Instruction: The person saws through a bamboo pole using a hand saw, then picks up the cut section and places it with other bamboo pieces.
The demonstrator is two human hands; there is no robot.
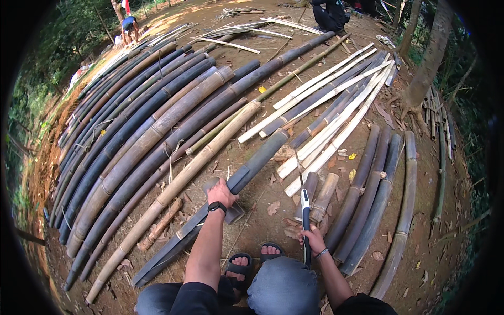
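My left hand (222, 193), with a black watch on its wrist, is closed around a dark bamboo pole (257, 161) that slants from lower left to upper right in front of my feet. A short dark piece (236, 212) sticks out from under the pole by that hand. My right hand (314, 240) is closed on the black-and-white handle of a hand saw (305, 210). Its thin blade points away from me, apart from the held pole. Just beside the saw lie two short bamboo offcuts, one dark and one tan (324, 197).
Many long bamboo poles (152, 134) lie side by side on the left. Pale split strips (341, 131) fan out ahead; curved dark poles (362, 194) lie at right. A tree trunk (428, 63) stands far right. Two people (331, 14) are at the back.
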